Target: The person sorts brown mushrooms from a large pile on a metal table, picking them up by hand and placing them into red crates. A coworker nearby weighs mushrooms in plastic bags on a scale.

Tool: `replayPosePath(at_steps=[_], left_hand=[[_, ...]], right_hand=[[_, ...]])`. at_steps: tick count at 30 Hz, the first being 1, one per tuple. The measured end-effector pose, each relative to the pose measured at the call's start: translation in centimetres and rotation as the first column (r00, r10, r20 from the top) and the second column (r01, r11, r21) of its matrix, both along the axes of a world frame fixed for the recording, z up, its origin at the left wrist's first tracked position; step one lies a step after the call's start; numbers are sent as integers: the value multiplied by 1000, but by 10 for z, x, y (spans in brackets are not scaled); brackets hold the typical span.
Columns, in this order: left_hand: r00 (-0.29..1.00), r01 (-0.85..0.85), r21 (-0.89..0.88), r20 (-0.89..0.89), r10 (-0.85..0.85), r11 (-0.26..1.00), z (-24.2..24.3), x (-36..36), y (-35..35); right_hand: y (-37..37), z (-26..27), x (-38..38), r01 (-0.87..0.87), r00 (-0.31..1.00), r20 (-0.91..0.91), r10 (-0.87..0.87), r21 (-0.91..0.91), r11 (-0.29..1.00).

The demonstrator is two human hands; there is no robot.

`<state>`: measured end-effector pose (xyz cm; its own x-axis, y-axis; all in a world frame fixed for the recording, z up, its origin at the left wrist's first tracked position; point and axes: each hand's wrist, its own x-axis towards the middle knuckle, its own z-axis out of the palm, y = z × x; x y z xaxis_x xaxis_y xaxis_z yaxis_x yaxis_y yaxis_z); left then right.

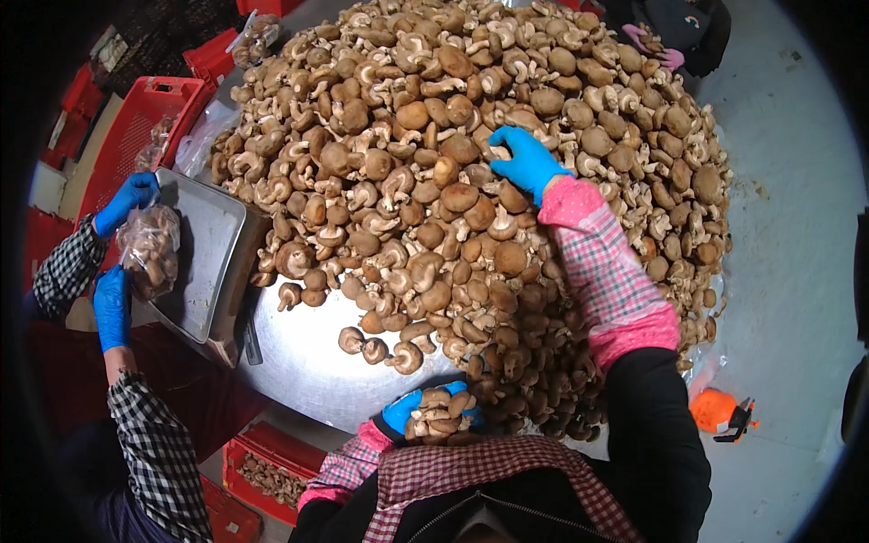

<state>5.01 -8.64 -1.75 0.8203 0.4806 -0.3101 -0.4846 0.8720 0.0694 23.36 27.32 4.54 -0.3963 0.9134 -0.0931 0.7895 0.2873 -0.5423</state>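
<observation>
A large heap of shiitake mushrooms (434, 197) covers most of the metal table (305, 366) before me. My left hand (402, 413), in a blue glove, cradles a cluster of mushrooms (438, 415) close to my body at the near table edge. Stems and caps are packed together in that hand; its palm is hidden beneath them. Stretched out over the heap, my right hand (526, 161), also blue-gloved, has thumb and fingers curved apart, with mushrooms below and between them. It looks to be touching the heap, but no mushroom is clearly lifted in it.
At the left, a co-worker's gloved hands (112, 305) hold a clear bag of mushrooms (151, 251) beside a metal tray (204, 258). Red crates (136, 122) stand beyond. Another person's pink-gloved hands (669, 60) are at the far right. An orange object (713, 410) lies on the floor.
</observation>
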Motion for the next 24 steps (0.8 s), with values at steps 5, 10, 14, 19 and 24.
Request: replayPosePath(at_steps=[5, 10, 14, 19, 24], left_hand=[[997, -36, -3, -71, 36, 999, -2, 2, 4], [943, 40, -263, 329, 51, 964, -25, 10, 10], [965, 32, -168, 261, 13, 985, -36, 7, 10], [994, 10, -256, 104, 17, 967, -32, -2, 8], [981, -8, -97, 193, 27, 995, -16, -4, 10]], right_hand=[[-3, 25, 15, -173, 800, -592, -97, -383, 907], [-20, 44, 19, -404, 421, -813, -403, -566, 719], [-26, 54, 21, -609, 231, -904, -360, -423, 671], [24, 90, 4, -364, 555, -829, -62, -309, 879], [81, 49, -34, -105, 956, 293, -11, 378, 920]])
